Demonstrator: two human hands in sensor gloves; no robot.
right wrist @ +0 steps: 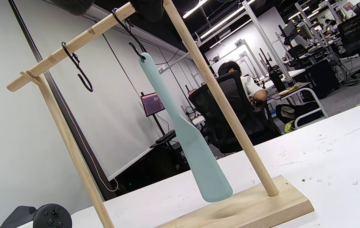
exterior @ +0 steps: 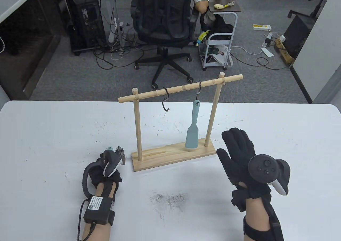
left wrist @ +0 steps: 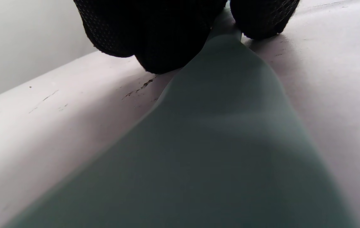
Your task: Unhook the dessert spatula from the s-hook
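Table view: wooden rack at centre of the white table. Light-blue dessert spatula hangs by its handle hole from the right s-hook on the crossbar; a second s-hook hangs bare at its 9 o'clock. Right hand, at the rack's 4 o'clock, is raised with fingers spread and touches nothing. Left hand, at the rack's 8 o'clock, rests on the table gripping another pale-blue utensil (seen close in the left wrist view).
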